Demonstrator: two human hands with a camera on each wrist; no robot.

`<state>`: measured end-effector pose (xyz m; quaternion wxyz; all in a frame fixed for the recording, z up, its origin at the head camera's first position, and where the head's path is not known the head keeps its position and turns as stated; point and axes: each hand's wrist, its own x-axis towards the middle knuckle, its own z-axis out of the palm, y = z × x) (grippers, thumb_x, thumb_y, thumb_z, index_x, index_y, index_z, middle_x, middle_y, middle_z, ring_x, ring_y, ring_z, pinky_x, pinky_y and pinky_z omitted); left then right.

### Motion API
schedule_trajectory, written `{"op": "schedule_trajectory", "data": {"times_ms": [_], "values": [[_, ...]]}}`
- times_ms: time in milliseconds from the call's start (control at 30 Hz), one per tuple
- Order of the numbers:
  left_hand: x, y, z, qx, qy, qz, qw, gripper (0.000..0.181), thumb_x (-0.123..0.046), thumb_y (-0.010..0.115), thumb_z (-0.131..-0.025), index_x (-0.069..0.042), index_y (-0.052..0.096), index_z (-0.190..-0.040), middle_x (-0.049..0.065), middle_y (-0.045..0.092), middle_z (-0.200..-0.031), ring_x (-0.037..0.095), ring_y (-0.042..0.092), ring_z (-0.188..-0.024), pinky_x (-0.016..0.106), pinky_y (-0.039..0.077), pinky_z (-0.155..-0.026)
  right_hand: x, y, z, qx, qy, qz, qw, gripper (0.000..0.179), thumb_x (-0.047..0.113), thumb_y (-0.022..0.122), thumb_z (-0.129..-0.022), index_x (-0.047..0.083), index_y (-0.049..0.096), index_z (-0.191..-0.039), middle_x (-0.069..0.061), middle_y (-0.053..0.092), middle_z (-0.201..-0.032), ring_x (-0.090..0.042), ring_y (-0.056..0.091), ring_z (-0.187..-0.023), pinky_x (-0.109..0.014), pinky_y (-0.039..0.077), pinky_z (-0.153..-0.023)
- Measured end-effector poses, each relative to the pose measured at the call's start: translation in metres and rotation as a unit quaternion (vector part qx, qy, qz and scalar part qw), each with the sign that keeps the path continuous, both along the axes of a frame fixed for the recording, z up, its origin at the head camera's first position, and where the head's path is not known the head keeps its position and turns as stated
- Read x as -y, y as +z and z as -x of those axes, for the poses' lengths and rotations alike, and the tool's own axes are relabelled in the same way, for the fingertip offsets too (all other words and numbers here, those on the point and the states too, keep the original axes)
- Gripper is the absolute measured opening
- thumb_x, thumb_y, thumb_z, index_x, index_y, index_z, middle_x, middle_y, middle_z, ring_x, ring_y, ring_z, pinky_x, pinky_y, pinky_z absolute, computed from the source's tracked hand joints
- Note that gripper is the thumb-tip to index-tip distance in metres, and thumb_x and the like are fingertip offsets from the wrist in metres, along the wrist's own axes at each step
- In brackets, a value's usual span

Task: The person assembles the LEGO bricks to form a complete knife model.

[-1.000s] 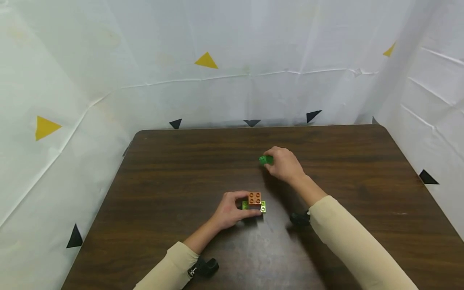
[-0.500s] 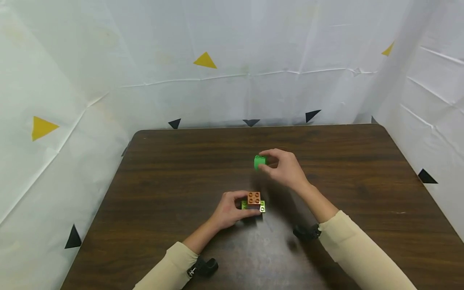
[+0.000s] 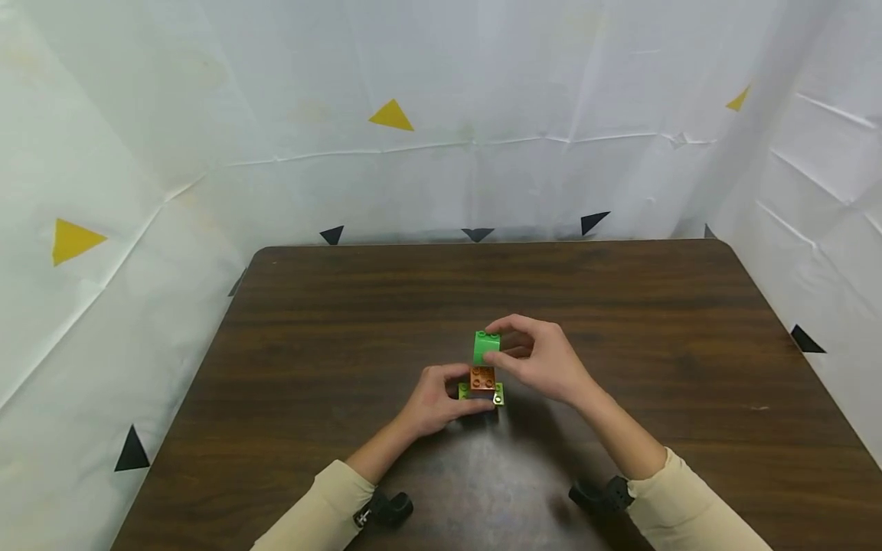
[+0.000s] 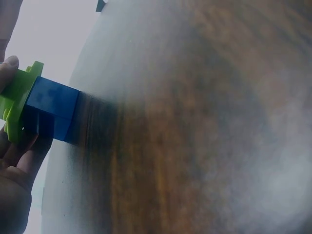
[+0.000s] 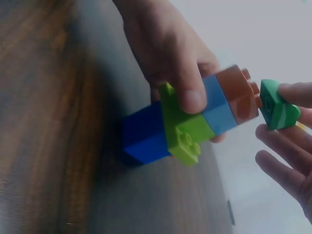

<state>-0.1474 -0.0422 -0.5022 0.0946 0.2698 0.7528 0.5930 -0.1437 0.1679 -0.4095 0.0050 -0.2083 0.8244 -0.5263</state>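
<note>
A small tower of toy building bricks stands on the table. In the right wrist view it shows a dark blue brick (image 5: 146, 132) at the bottom, then a wider lime brick (image 5: 181, 123), a light blue brick (image 5: 218, 103) and an orange-brown brick (image 5: 237, 95) on top. My left hand (image 3: 432, 399) grips the tower from the left, thumb and fingers on opposite sides around its middle. Between thumb and fingertips my right hand (image 3: 546, 358) pinches a green brick (image 3: 485, 348) with a curved side. It hangs right by the orange-brown brick's studs; whether they touch I cannot tell.
The dark wooden table (image 3: 344, 321) has rounded far corners. White sheeting (image 3: 482, 69) with yellow and black triangles surrounds it at the back and sides. A black wrist camera (image 3: 386, 509) sits at the left cuff, another camera (image 3: 598, 496) at the right.
My right hand has brought the green brick toward me and slightly left, from beyond the tower to just over its top, turning it on the way. The left hand keeps its place on the tower.
</note>
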Motion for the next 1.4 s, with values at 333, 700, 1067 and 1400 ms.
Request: {"op": "schedule_trajectory", "data": {"times_ms": [333, 700, 1067, 1400], "values": [[-0.003, 0.006, -0.002, -0.004, -0.002, -0.013, 0.9999, 0.037, -0.009, 0.082, -0.080, -0.008, 0.070, -0.116, 0.004, 0.071, -0.109, 0.013, 0.067, -0.096, 0.032, 0.056, -0.079, 0.000, -0.006, -0.015, -0.055, 0.046, 0.007, 0.9974, 0.033, 0.013, 0.077, -0.087, 0.014, 0.068, -0.119, 0.003, 0.068, -0.109, -0.015, 0.068, -0.094, -0.034, 0.056, -0.078], [-0.003, 0.031, -0.011, -0.008, -0.009, -0.032, 0.9994, 0.033, -0.002, 0.080, -0.080, -0.002, 0.071, -0.112, 0.010, 0.071, -0.106, 0.017, 0.069, -0.093, 0.037, 0.056, -0.078, -0.001, -0.013, -0.022, -0.120, 0.060, 0.024, 0.9907, 0.034, 0.006, 0.075, -0.087, 0.011, 0.069, -0.120, 0.000, 0.067, -0.114, -0.019, 0.068, -0.097, -0.035, 0.057, -0.076], [-0.003, 0.030, -0.011, -0.006, -0.010, -0.040, 0.9991, 0.032, -0.002, 0.081, -0.079, -0.003, 0.071, -0.110, 0.009, 0.072, -0.104, 0.019, 0.069, -0.090, 0.035, 0.057, -0.076, 0.000, -0.012, -0.027, -0.159, 0.060, 0.013, 0.9855, 0.035, 0.002, 0.076, -0.085, 0.007, 0.070, -0.119, -0.003, 0.067, -0.114, -0.021, 0.067, -0.098, -0.036, 0.058, -0.074], [-0.001, 0.029, -0.012, -0.019, -0.012, -0.043, 0.9988, 0.034, -0.002, 0.081, -0.079, -0.003, 0.071, -0.111, 0.010, 0.072, -0.104, 0.014, 0.069, -0.092, 0.034, 0.057, -0.076, 0.001, -0.015, -0.028, -0.198, 0.053, -0.018, 0.9787, 0.034, 0.002, 0.077, -0.084, 0.010, 0.072, -0.117, 0.002, 0.068, -0.113, -0.013, 0.066, -0.096, -0.037, 0.057, -0.071]]}}
